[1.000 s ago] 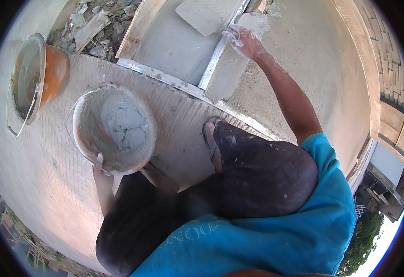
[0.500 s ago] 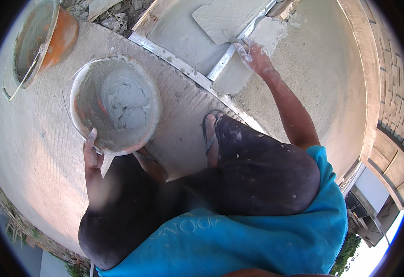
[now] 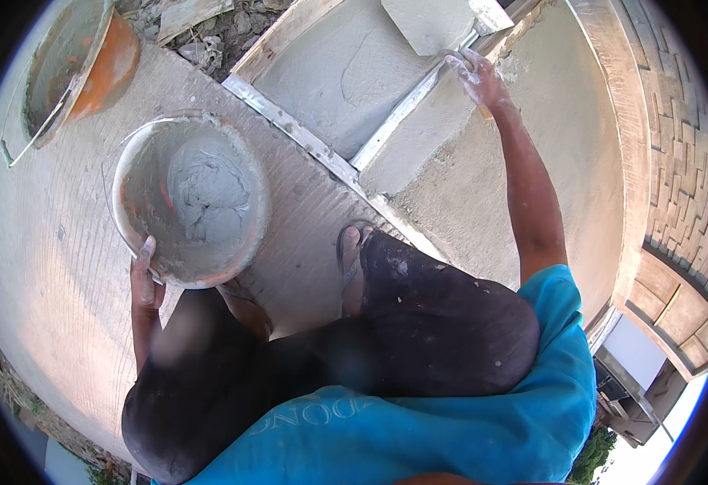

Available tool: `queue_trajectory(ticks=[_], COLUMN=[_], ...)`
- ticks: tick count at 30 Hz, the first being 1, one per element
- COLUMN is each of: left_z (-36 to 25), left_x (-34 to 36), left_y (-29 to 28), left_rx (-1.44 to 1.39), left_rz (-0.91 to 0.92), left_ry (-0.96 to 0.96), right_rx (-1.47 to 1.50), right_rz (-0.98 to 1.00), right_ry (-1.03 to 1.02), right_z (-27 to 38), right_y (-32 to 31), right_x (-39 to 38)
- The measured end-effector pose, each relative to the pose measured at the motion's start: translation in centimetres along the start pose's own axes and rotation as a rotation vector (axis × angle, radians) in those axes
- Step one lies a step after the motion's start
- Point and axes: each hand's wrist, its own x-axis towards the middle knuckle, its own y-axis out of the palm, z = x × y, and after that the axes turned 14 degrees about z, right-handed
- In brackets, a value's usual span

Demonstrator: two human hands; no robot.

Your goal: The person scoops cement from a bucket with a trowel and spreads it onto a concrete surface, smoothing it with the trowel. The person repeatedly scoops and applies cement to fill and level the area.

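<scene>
My left hand (image 3: 145,276) grips the near-left rim of a bucket (image 3: 245,242) crusted with cement. A grey heap of wet mortar (image 3: 208,190) lies inside it. My right hand (image 3: 480,81), smeared with mortar, is closed around a trowel (image 3: 428,23). Part of the trowel's wooden handle shows below the fist. Its broad flat blade is coated grey and reaches over the wet mortar surface (image 3: 338,77), beside a pale metal straightedge strip (image 3: 398,121).
A second orange bucket (image 3: 111,69) lies tipped at the far left, its wire handle hanging. Long edging (image 3: 297,141) borders the mortared panel. Rubble (image 3: 224,36) sits at the back. To the right are a raised border (image 3: 625,121) and a patterned block surface (image 3: 677,137).
My right hand and the trowel have moved farther away and to the right along the strip. My left hand keeps its grip on the bucket rim. The whole view has shifted slightly.
</scene>
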Motion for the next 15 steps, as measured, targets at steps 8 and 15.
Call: queue_trajectory(ticks=[8,15], left_z=[0.1,0.4], left_x=[-0.6,-0.9], left_y=[0.3,0.3], left_rx=[0.013,0.006], left_rz=[-0.029,-0.122], left_ry=[0.018,-0.003], right_rx=[-0.056,-0.192], right_rz=[0.034,0.220], right_ry=[-0.001,0.001], right_z=[1.4,5.1], right_y=[-0.9,2.0], right_x=[4.2,-1.7])
